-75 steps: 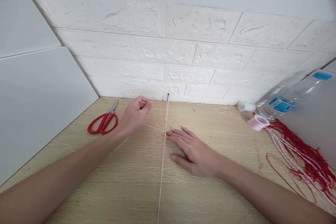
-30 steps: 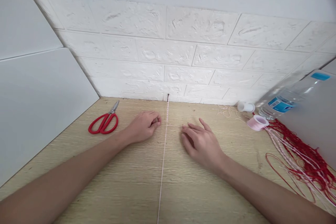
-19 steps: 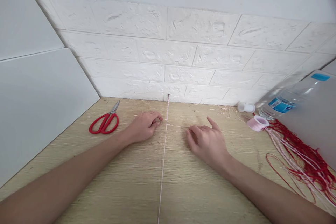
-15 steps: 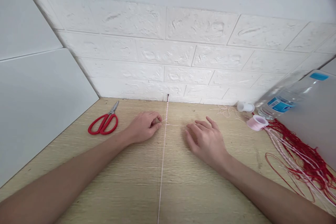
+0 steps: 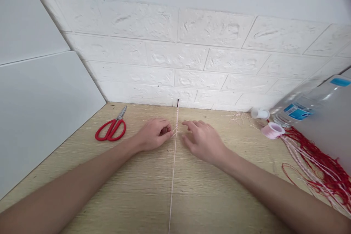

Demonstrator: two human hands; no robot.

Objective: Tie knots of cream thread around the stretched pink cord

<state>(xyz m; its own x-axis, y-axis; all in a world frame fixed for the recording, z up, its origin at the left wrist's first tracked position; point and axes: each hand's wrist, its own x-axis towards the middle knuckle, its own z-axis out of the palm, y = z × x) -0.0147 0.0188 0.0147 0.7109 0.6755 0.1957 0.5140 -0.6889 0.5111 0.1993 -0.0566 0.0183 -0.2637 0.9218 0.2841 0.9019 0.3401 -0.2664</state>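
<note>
A pale pink cord [image 5: 173,175] runs taut from the near edge of the view to a dark anchor point [image 5: 178,101] at the foot of the wall. Its far stretch is a short knotted braid [image 5: 177,117]. Left of the cord, my left hand [image 5: 155,134] pinches a thin pale thread [image 5: 175,130], which makes a small loop at the braid's lower end. On the other side my right hand [image 5: 203,139] hovers close to that loop, its thumb and forefinger apart and nothing visible between them.
Red-handled scissors [image 5: 112,128] lie at the left. At the right are a white spool [image 5: 260,113], a pink thread spool [image 5: 273,130], a clear water bottle [image 5: 298,111] and a heap of red cords [image 5: 323,164]. A white brick-pattern wall [image 5: 201,78] stands behind the wooden tabletop [image 5: 131,193].
My right hand has moved left toward the cord, and its fingers no longer draw the thread out sideways. The thread now sits in a small loop. My left hand keeps its pinch.
</note>
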